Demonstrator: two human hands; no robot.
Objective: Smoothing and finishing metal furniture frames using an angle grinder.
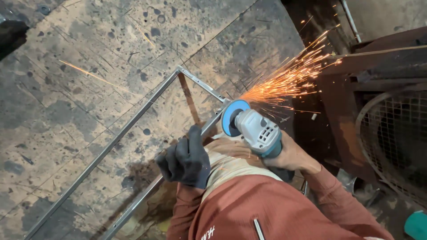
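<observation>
The right hand (291, 155) is bare and closed around the body of a grey angle grinder (258, 129) with a teal rear, held just right of centre. The grinder's blue disc (232, 116) meets the right corner of a thin steel frame (133, 122), and orange sparks (289, 75) fan away to the far right, towards a rusty metal structure (351, 102) and a round wire mesh guard (396, 138) beside it.

The left hand (184, 160) wears a dark glove and its grip is closed over a bar of the frame, just left of the grinder, pressing it down near the person's knee (231, 162). Both forearms are covered by rust-red sleeves (267, 209).

The frame lies flat on the stained, pitted floor (66, 111). One long bar runs from the near left up to a far corner at the centre; a short bar goes from there down to the right to the disc; a second long bar runs back to the near left under the gloved hand. A rusty flat strip (189, 98) lies inside the frame near the far corner. A teal object (417, 224) shows at the near right edge.
</observation>
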